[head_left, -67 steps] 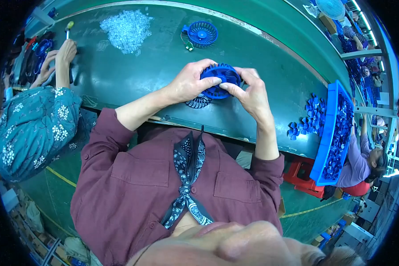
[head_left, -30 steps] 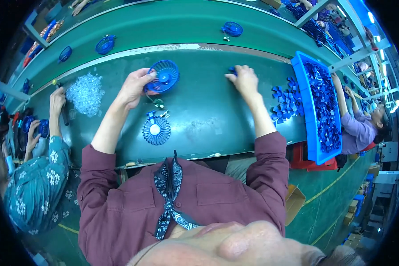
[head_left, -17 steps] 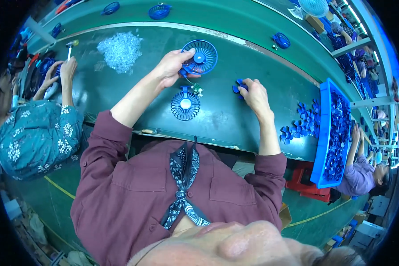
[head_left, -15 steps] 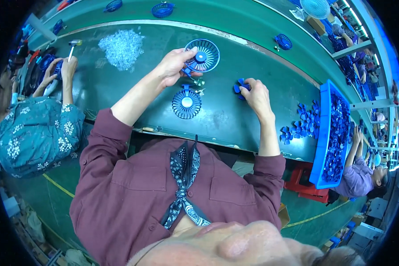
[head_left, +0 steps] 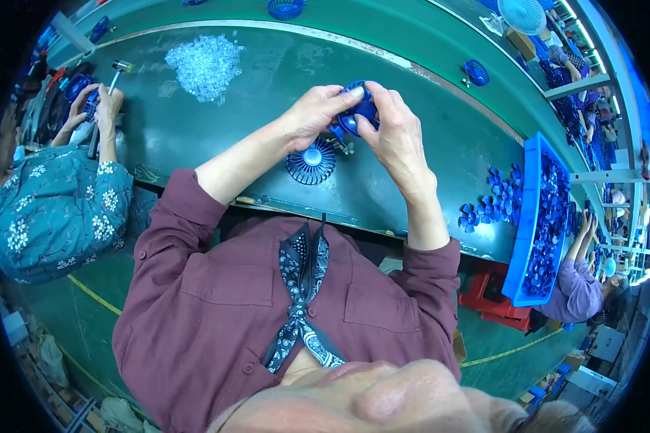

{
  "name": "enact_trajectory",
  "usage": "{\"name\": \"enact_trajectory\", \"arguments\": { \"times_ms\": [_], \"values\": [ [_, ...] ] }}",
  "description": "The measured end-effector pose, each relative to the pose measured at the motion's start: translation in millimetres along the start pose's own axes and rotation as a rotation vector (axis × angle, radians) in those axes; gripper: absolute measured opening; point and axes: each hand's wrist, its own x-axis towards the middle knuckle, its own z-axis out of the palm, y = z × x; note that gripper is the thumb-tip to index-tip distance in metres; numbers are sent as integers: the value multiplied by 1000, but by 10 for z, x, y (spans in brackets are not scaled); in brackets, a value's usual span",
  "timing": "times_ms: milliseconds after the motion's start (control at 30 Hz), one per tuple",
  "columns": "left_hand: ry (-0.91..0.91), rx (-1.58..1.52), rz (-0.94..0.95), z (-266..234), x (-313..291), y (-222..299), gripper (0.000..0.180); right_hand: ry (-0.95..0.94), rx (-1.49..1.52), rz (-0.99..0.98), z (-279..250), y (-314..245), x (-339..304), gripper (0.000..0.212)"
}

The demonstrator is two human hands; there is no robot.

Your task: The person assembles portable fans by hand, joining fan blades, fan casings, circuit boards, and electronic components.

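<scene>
Over the green worktable (head_left: 260, 68), my left hand (head_left: 314, 115) grips a blue round fan housing (head_left: 344, 124) with slatted sides, thumb across its rim. My right hand (head_left: 401, 133) is closed at the same housing, its fingers and thumb pinching a blue fan blade (head_left: 367, 110) in the housing's open side. My fingers partly hide the blade, so I cannot tell whether it is seated. Just below my hands, a second slatted fan housing (head_left: 310, 162) lies on the table, with small metal parts beside it.
A pile of small clear pieces (head_left: 204, 66) lies far left. Loose blue fan blades (head_left: 504, 195) lie at right beside a blue bin (head_left: 523, 216) full of more. Beyond the table runs a green belt (head_left: 383, 36) carrying housings. A co-worker at left holds a hammer (head_left: 115, 76).
My right hand has brought the fan blade leftward from the table to the housing. My left hand has moved right with the housing and turned it. The co-worker's hammer has shifted slightly.
</scene>
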Motion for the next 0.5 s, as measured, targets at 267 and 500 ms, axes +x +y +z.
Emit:
{"name": "enact_trajectory", "arguments": {
  "times_ms": [267, 500],
  "values": [
    [112, 85, 160, -10, 14, -46, 20, 82, 8, -91, 189, 47, 20, 46],
    [131, 709, 359, -74, -54, 112, 28, -202, 642, 435, 220, 385, 11, 44]
  ]
}}
